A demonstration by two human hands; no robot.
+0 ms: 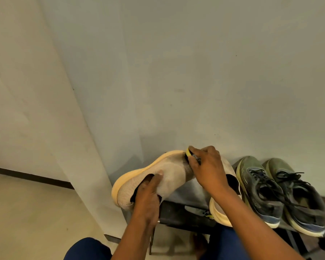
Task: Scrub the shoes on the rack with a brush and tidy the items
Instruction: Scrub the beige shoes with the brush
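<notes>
My left hand (148, 196) grips a beige knit shoe (169, 175) with a pale orange sole at its opening, thumb on the upper, holding it tilted on its side above the rack. My right hand (208, 167) holds a small yellow and black brush (188, 153) pressed against the shoe's toe end. The matching beige shoe (231, 179) lies on the rack under my right forearm, mostly hidden. A pair of dark green and grey laced sneakers (270, 192) stands on the rack to the right.
The dark metal shoe rack (178, 214) stands against a pale wall. A small grey object (197, 211) lies on the rack's top. A wall corner juts out on the left. My knees in blue trousers (88, 248) are at the bottom.
</notes>
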